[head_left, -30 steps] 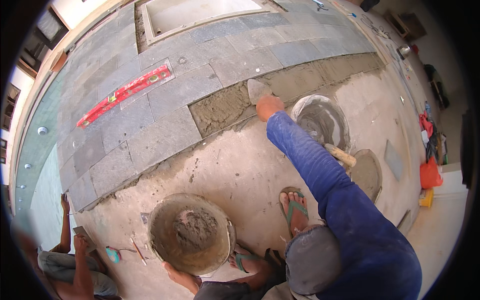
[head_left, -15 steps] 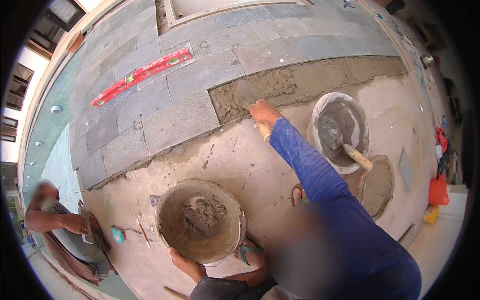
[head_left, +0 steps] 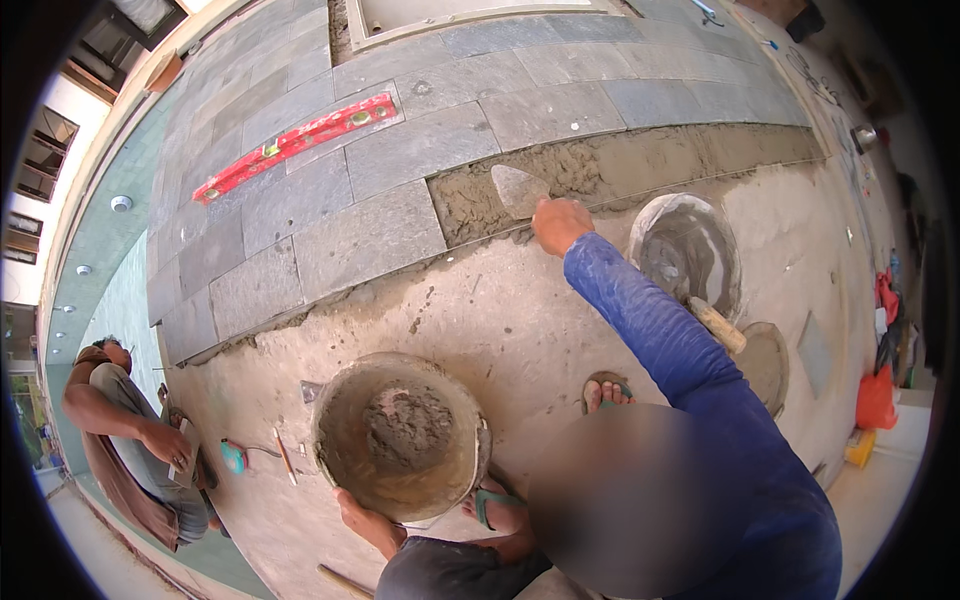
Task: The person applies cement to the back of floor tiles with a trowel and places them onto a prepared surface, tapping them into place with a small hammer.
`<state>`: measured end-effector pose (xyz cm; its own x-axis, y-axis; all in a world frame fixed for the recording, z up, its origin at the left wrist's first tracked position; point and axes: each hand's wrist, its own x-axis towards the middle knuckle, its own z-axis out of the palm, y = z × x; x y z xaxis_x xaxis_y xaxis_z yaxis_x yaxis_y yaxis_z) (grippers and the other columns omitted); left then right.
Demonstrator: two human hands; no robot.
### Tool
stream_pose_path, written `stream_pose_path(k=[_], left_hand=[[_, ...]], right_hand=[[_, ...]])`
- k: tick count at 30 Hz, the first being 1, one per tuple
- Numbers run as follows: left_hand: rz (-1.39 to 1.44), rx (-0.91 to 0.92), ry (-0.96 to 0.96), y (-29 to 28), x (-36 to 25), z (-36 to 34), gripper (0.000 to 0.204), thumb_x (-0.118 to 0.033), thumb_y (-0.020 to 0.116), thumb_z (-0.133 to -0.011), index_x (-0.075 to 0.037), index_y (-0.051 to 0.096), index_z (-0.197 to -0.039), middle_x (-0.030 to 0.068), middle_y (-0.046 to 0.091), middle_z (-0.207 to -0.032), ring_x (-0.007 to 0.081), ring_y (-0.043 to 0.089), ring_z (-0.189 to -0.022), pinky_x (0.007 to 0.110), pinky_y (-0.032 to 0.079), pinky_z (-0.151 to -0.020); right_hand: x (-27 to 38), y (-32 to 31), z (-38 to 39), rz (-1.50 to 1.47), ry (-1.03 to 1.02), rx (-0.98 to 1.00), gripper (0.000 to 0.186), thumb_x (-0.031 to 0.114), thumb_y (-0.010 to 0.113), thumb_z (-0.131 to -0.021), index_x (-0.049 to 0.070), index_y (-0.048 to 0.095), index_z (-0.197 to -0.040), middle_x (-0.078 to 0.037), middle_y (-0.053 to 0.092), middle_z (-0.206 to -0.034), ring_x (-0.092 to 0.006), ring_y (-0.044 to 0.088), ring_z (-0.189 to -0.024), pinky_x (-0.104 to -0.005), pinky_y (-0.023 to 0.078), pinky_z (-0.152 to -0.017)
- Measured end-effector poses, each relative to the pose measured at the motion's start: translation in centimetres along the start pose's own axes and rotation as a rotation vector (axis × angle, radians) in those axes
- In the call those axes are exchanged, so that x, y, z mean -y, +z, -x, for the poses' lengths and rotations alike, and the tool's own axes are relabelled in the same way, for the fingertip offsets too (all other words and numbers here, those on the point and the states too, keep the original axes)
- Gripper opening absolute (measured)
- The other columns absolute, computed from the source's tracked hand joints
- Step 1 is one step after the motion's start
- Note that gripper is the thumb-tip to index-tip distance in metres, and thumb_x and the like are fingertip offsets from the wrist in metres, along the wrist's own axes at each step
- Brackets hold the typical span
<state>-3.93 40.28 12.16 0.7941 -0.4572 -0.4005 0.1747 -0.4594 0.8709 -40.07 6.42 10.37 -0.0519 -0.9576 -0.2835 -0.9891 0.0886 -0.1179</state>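
My right hand (head_left: 563,226), at the end of a blue sleeve, is closed on a trowel (head_left: 518,191). The trowel's pointed metal blade shows over the wet mortar bed (head_left: 465,205), beside the edge of the nearest grey stone tile (head_left: 370,238). My fingers hide its handle. At the lower left, my left hand (head_left: 368,522) grips the rim of a bucket (head_left: 325,430), its fingers over the near edge. A heap of grey mortar (head_left: 408,425) lies in the bottom of that bucket.
A second bucket (head_left: 728,235) holds a wooden-handled tool (head_left: 717,324). The red spirit level (head_left: 297,147) lies on the laid tiles. At the left, a co-worker (head_left: 135,440) sits holding a flat tool. A tape measure (head_left: 233,457) and a pencil (head_left: 285,457) lie near my bucket.
My right hand has moved right with the trowel, and the blade now shows clearly. My left hand stays on the bucket rim. The co-worker's head and arm have shifted.
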Motion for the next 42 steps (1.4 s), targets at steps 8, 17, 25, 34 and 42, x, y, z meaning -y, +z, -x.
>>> stream_pose_path(k=[8, 17, 25, 34, 42], left_hand=[[-0.153, -0.099, -0.045, -1.5, 1.4, -0.6, 0.075, -0.055, 0.046, -0.101, 0.014, 0.052, -0.129, 0.0238, 0.058, -0.129, 0.0311, 0.057, -0.114, 0.040, 0.043, -0.099], [-0.253, -0.124, 0.008, -2.6, 3.2, -1.7, 0.079, -0.057, 0.045, -0.101, 0.017, 0.054, -0.125, 0.0248, 0.059, -0.126, 0.0320, 0.056, -0.111, 0.040, 0.043, -0.098], [-0.181, -0.098, -0.027, -0.8, 1.1, 0.1, 0.078, -0.057, 0.044, -0.101, 0.017, 0.055, -0.124, 0.0239, 0.060, -0.125, 0.0307, 0.056, -0.109, 0.039, 0.042, -0.098], [-0.124, -0.129, -0.122, -0.7, 1.1, -0.1, 0.074, -0.053, 0.044, -0.102, 0.016, 0.050, -0.130, 0.0228, 0.058, -0.129, 0.0299, 0.056, -0.113, 0.039, 0.042, -0.099], [-0.182, -0.102, -0.074, -0.6, 1.3, -0.3, 0.076, -0.054, 0.045, -0.101, 0.016, 0.052, -0.127, 0.0241, 0.057, -0.130, 0.0303, 0.056, -0.114, 0.039, 0.043, -0.099]], right_hand=[[0.2, -2.3, -0.7, 0.081, -0.229, -0.018, 0.018, 0.013, 0.058, -0.088, 0.003, 0.070, -0.098, -0.021, 0.073, -0.093, -0.0362, 0.071, -0.093, -0.0462, 0.055, -0.082], [-3.8, -5.0, -1.2, 0.128, -0.155, 0.027, 0.027, 0.016, 0.054, -0.094, 0.002, 0.070, -0.109, -0.021, 0.073, -0.102, -0.0357, 0.071, -0.097, -0.0450, 0.056, -0.085], [0.2, -0.4, -0.8, 0.233, -0.311, -0.118, 0.019, 0.019, 0.058, -0.092, 0.007, 0.067, -0.105, -0.018, 0.070, -0.092, -0.0337, 0.071, -0.083, -0.0434, 0.056, -0.071], [-2.1, -1.1, -4.5, 0.278, -0.371, -0.262, 0.018, 0.018, 0.057, -0.092, 0.007, 0.066, -0.104, -0.017, 0.069, -0.084, -0.0329, 0.071, -0.080, -0.0423, 0.055, -0.065], [0.8, -0.9, -2.4, 0.111, -0.170, -0.010, 0.022, 0.016, 0.051, -0.095, 0.005, 0.068, -0.104, -0.018, 0.073, -0.094, -0.0358, 0.071, -0.092, -0.0478, 0.055, -0.079]])
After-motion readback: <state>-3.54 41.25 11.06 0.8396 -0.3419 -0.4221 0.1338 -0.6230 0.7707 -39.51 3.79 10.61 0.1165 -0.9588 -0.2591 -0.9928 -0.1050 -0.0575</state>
